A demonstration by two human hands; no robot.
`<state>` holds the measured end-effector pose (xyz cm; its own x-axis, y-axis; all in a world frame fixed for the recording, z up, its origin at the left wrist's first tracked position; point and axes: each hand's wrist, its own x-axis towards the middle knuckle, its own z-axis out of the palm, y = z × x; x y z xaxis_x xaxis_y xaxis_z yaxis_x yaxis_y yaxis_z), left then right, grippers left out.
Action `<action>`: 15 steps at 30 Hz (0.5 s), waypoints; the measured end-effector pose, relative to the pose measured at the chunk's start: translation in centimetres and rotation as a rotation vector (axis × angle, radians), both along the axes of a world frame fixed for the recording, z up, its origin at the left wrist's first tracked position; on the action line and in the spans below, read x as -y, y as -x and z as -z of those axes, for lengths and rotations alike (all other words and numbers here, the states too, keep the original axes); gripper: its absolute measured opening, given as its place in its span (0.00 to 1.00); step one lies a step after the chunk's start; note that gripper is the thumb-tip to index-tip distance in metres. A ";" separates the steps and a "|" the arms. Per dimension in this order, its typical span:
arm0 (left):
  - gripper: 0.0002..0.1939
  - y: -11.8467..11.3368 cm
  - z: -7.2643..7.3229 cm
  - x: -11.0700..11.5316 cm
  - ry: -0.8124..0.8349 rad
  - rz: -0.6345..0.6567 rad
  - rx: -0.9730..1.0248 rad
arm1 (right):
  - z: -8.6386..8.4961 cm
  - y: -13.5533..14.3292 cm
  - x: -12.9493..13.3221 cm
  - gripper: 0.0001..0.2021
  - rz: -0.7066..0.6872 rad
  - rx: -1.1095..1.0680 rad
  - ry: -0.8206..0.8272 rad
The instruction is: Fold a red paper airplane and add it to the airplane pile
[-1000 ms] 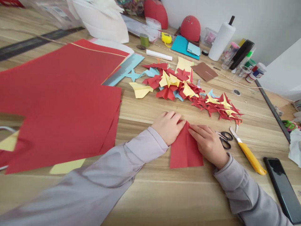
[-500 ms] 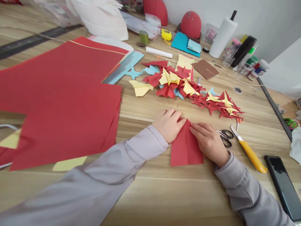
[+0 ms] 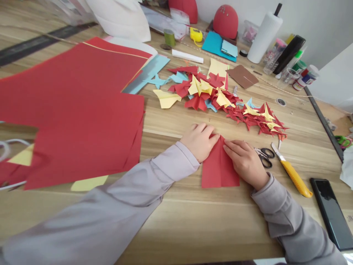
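Observation:
A small red sheet of paper [image 3: 221, 171] lies on the wooden table, creased down its middle, its far corners folded inward to a point. My left hand [image 3: 199, 141] presses on its far left edge, thumb near the tip and fingers curled. On the far right edge rests my right hand [image 3: 245, 160], its fingers together and pinching the folded corner. The fingers partly hide both folded edges. Just right of that hand lie black-handled scissors [image 3: 265, 156], their blades partly covered, and a yellow utility knife [image 3: 295, 176].
Beyond my hands is a long pile of folded red, yellow and blue paper planes and stars [image 3: 198, 90]. Large red sheets [image 3: 82, 129] cover the left side. A black phone [image 3: 332, 213] lies at the right. Bottles and jars [image 3: 292, 70] stand at the back right.
The view has shifted slightly. Both hands stay at the tip of the red paper, with hardly any change in their grip.

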<state>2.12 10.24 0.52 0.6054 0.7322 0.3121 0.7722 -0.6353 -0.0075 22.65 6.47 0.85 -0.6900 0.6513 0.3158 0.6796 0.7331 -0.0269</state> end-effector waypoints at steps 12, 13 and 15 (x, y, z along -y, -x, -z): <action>0.17 0.0 0.6 -0.1 0.012 -0.006 0.068 | -0.2 0.1 0.1 0.18 0.012 0.038 -0.010; 0.17 0.0 0.7 -0.1 0.015 -0.006 0.075 | -0.2 0.1 0.1 0.18 0.012 0.039 -0.011; 0.17 0.0 0.7 -0.1 0.023 -0.008 0.086 | -0.3 0.1 0.1 0.18 0.005 0.043 -0.018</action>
<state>2.15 10.30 -0.19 0.5713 0.7446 0.3453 0.7744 -0.6284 0.0736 22.51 6.40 1.10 -0.6998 0.6494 0.2977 0.6837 0.7296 0.0159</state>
